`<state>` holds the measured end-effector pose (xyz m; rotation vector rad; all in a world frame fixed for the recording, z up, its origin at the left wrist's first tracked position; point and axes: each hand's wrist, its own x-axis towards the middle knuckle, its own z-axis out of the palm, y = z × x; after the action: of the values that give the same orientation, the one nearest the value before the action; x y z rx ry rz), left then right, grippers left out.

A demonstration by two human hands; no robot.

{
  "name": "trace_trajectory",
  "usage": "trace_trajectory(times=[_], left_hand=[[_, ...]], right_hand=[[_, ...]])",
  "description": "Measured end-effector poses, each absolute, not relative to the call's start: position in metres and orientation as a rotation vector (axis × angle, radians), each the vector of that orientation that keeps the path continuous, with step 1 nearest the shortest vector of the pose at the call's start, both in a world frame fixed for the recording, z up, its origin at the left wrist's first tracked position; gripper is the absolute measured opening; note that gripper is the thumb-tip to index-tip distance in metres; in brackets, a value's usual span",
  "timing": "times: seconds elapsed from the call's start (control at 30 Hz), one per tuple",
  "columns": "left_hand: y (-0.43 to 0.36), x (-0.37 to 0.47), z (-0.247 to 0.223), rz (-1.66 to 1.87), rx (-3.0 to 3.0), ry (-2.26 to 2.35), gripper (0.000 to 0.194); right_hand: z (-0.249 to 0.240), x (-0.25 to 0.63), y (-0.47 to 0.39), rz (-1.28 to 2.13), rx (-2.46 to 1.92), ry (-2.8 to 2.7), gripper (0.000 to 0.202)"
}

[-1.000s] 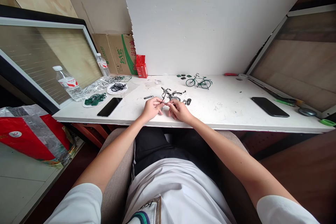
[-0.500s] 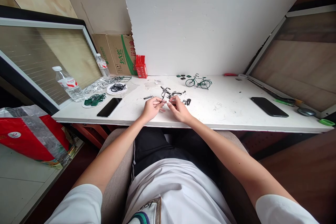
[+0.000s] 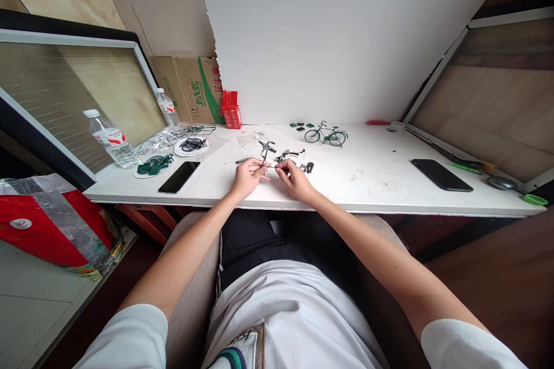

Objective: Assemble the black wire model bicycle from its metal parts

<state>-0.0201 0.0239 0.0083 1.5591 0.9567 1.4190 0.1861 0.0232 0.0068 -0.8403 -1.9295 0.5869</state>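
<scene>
Worktop (image 3: 367, 176), near front edge: left hand (image 3: 246, 177) pinched handlebar (image 3: 265, 151); right hand (image 3: 296, 180) was near-closed, contents unclear. Apparently mid-fitting; next needed steady alignment.

The lower end of the black handlebar part (image 3: 267, 147) is being hidden by the left hand (image 3: 246, 179); anything being pinched by the right hand (image 3: 296, 180) is being shown too small to tell. The red bag (image 3: 47, 230) is being cropped by the left edge.

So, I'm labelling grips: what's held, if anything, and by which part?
The left hand holds the black handlebar piece by its lower end; whether the right hand holds anything, I can't tell.
</scene>
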Motion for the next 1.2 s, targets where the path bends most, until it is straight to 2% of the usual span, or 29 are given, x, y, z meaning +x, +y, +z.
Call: trace_trajectory(times=[0.9, 1.2], left_hand=[[0.022, -0.0204, 0.0082, 1.34, 1.59, 0.996, 0.036], [0.0217, -0.0189, 0.0079, 1.368, 1.61, 0.966, 0.034]], right_hand=[[0.0128, 0.1884, 0.0244, 0.635, -0.901, -1.957, 0.043], [0.0106, 0.1833, 0.0219, 0.603, -0.944, -1.974, 0.023]])
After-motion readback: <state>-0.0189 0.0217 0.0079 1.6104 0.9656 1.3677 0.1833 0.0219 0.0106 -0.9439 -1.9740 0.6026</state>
